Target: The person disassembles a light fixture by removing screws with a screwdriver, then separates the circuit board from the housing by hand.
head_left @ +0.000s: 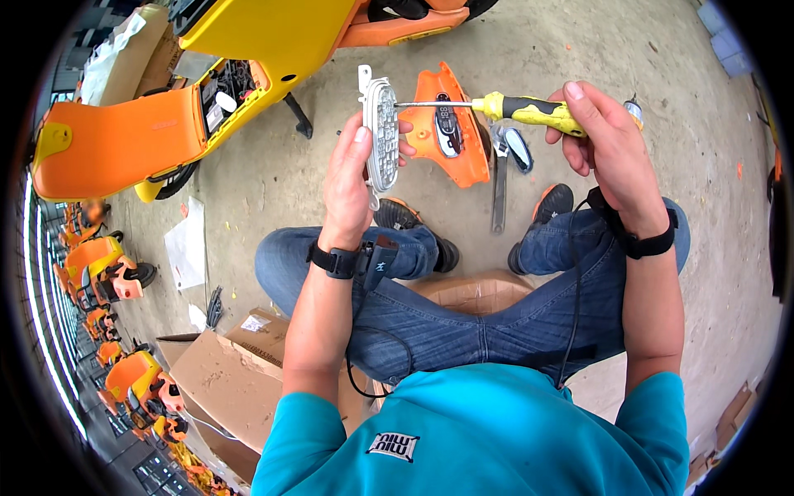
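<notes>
Gripped upright in the left hand [351,169], thumb pressed near its face: a clear-and-white oval plastic lamp unit [382,136] with mounting tabs at both ends. Probably held this way to brace against a tool coming from the side. Right of the lamp unit, grasped by its handle in the right hand [610,136]: a yellow-and-black screwdriver [533,112] with a slim steel shaft, kept nearly level, perhaps to line up with the side; tip contact impossible to confirm. Looks glossy and finely faceted, with no visible breakage. Behind and right of the lamp unit, on the grey concrete floor [273,190]: an orange plastic panel [470,165], a grey metal wrench [499,186] and a dark-rimmed oval mirror [519,150]. Farther off, upper left of the lamp unit: a yellow-and-orange scooter [265,41].
</notes>
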A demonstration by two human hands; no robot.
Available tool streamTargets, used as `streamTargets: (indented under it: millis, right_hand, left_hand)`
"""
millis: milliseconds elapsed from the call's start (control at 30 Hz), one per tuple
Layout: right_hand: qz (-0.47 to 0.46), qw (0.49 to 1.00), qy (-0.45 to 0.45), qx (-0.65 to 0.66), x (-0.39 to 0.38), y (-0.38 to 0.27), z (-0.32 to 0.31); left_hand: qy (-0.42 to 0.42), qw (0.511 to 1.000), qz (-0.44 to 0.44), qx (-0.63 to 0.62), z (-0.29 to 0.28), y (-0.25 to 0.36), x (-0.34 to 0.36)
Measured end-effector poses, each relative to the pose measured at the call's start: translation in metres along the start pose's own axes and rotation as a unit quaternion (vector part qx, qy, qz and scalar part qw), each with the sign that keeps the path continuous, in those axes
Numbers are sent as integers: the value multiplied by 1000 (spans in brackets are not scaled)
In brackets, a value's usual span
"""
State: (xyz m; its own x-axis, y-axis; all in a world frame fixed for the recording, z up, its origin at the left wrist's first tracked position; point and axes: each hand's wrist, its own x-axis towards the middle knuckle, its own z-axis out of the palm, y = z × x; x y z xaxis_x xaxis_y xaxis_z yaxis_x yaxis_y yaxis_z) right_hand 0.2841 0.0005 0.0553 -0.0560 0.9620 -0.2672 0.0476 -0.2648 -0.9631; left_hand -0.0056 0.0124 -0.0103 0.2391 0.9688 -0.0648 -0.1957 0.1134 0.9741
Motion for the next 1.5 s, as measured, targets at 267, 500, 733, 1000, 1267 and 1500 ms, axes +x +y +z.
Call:
streamTargets:
  millis: [267,500,733,1000,1267,1500]
  right_hand:
    - [9,999,13,-31,-3,-4,1]
    - [14,1000,3,9,-1,-2,1]
    - [20,999,-3,31,1,-1,2]
    - [27,998,-13,50,-1,-4,0]
    - [27,998,-27,55,1,-2,1]
    - [20,999,-21,45,0,-2,1]
  left_hand:
    - [25,999,-23,-25,-1,-5,-2]
    - [-2,999,-16,-33,-3,-1,-1]
    - [-6,999,-1,-47,-5,0,-5]
    - [-2,999,7,-40,-2,0,-4]
    - [4,999,-2,-44,-5,-1,-5]
    - [-1,999,-3,-38,-3,3,-5]
